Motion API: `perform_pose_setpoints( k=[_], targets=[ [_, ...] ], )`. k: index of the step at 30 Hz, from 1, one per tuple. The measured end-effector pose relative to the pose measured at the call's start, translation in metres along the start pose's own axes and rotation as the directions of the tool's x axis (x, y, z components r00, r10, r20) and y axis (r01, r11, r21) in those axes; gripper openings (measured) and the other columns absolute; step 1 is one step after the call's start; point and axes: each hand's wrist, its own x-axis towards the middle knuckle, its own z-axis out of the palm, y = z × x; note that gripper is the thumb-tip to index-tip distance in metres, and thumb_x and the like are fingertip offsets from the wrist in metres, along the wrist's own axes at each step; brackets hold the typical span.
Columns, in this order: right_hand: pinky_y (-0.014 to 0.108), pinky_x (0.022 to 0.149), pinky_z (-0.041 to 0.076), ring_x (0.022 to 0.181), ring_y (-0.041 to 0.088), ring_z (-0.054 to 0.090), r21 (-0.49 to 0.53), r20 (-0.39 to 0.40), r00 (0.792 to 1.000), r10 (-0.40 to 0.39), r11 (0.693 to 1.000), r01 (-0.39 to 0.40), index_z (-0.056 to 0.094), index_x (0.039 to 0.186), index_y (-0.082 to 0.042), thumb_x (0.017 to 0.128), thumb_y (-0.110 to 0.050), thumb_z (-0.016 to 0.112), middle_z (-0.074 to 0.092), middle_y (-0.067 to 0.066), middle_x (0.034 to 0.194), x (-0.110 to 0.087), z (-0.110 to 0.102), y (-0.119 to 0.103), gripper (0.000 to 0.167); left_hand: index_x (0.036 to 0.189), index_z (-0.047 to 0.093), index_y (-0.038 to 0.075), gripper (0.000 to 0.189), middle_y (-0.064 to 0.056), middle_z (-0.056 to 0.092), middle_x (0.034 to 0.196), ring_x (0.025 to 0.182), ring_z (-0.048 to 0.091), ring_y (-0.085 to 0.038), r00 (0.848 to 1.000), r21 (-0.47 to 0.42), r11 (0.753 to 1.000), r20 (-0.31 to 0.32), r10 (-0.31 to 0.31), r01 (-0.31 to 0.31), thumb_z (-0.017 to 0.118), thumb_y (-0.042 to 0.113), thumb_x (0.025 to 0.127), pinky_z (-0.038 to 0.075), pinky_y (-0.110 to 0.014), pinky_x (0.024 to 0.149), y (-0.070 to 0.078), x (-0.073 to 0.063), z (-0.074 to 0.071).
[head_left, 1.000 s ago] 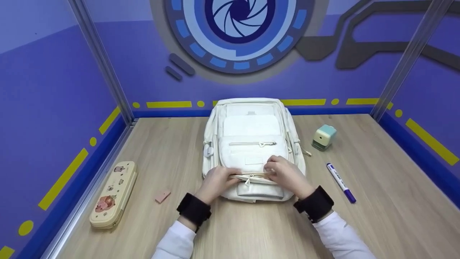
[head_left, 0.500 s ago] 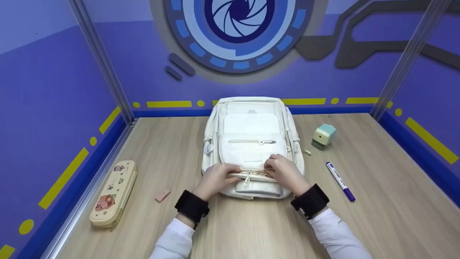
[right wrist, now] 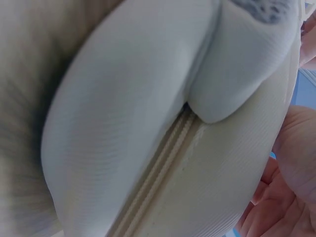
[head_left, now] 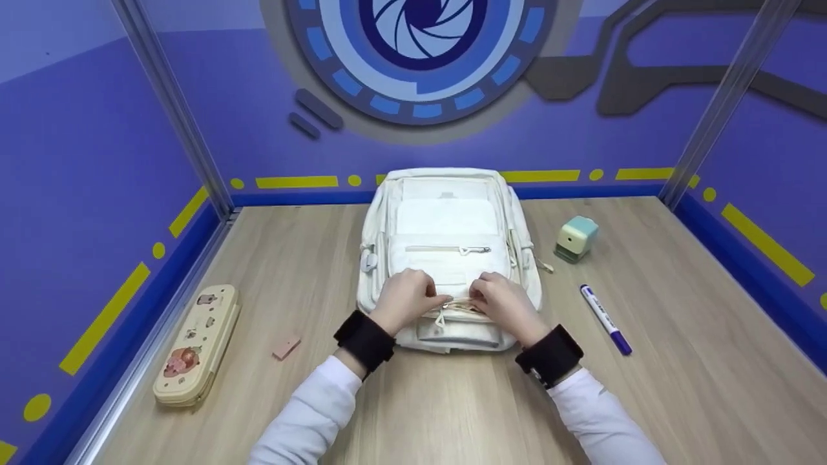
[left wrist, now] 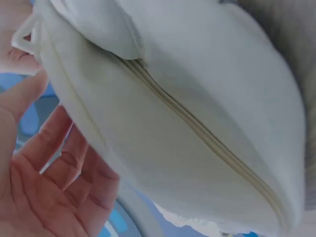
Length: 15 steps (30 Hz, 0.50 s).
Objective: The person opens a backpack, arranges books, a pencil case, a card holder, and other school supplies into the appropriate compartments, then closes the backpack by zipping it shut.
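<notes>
A white backpack (head_left: 446,213) lies on its back on the table, front pocket toward me. My left hand (head_left: 407,298) is at the pocket's upper edge, its thumb tip close to the zipper slider. In the left wrist view its thumb and fingers stand apart, with the fingertips behind the bag's edge. My right hand (head_left: 507,307) has curled fingers and pinches the pocket edge a little to the right. Between the hands the pocket is partly unzipped. A triangular zipper pull (head_left: 440,320) hangs below the slider. Bag fabric hides some fingertips in both wrist views.
A cream pencil case (head_left: 197,345) and a pink eraser-like block (head_left: 286,347) lie left of the backpack. On the right are a teal and cream pencil sharpener (head_left: 577,239) and a purple-capped marker (head_left: 605,320). Blue walls (head_left: 258,129) enclose the table (head_left: 310,252).
My left hand has moved from the left part of the pocket edge up and right, close to the slider. The right hand stays at the pocket edge. The head view has shifted slightly.
</notes>
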Motion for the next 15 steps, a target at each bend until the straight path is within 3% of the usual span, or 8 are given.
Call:
perform_pose_setpoints(
  k=[8,15],
  targets=[
    [0.041,0.069,0.055,0.076,0.023,0.061,0.0,0.0,1.0,-0.002,1.0,0.002,0.069,0.081,-0.008,0.08,-0.01,0.083,0.064,0.006,0.08,0.0,0.002,-0.001,0.014,0.067,0.074,0.011,0.03,-0.003,0.074,0.07,0.064,0.065,-0.019,0.999,0.027,1.0,0.053,-0.003,0.002,0.088,0.035,0.078,0.051,-0.032,0.057,0.008,0.009,0.006],
    [0.04,0.067,0.055,0.077,0.022,0.062,-0.014,-0.007,1.0,-0.008,1.0,0.008,0.068,0.08,-0.009,0.081,-0.01,0.083,0.064,0.005,0.081,-0.002,0.002,0.0,0.016,0.071,0.079,0.012,0.009,0.0,0.076,0.072,0.068,0.068,-0.018,0.996,0.036,0.999,0.086,0.024,-0.027,0.082,0.013,0.079,0.054,-0.033,0.06,0.013,0.003,0.002]
  ],
)
